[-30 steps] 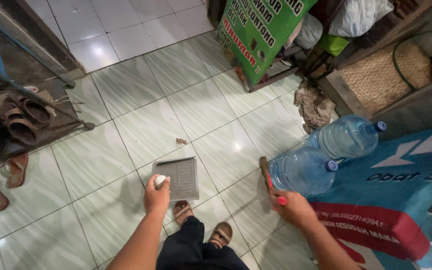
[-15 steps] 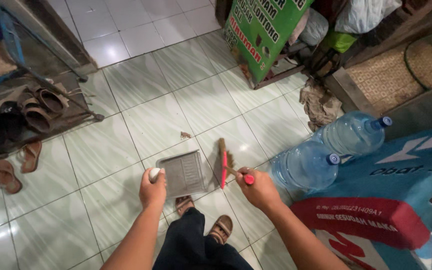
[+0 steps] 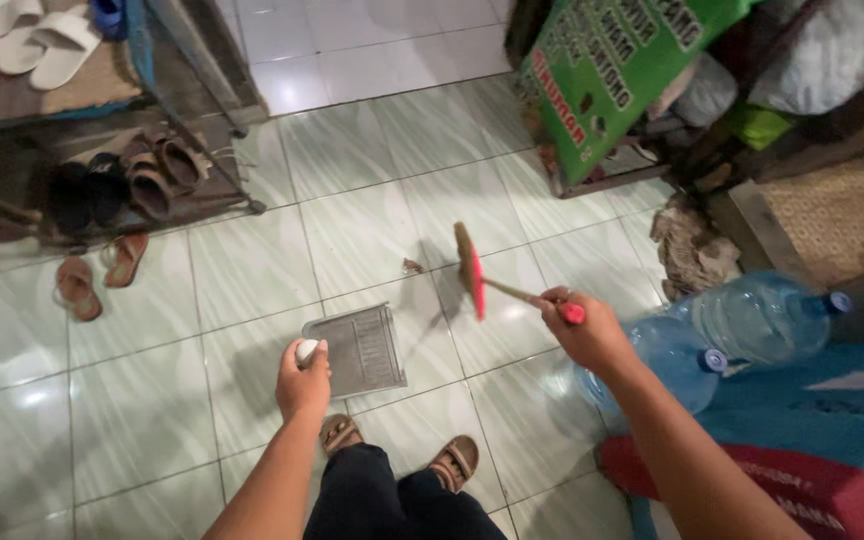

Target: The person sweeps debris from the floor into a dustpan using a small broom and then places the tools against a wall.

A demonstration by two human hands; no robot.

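Observation:
My left hand grips the white handle end of a grey dustpan that rests flat on the green tiled floor just in front of my sandalled feet. My right hand holds a small hand broom by its wooden handle with a red tip; the pink and tan brush head hangs above the floor to the right of the dustpan. A small brown scrap of debris lies on a tile beyond the pan's far edge.
Two large clear water bottles with blue caps lie at the right beside a blue and red sack. A green printed board leans at the back right. A crumpled rag lies nearby. Sandals and a shoe rack stand left.
My right hand has swung the broom from beside the bottles to the left, over the floor next to the dustpan. The view has tilted forward, showing more floor.

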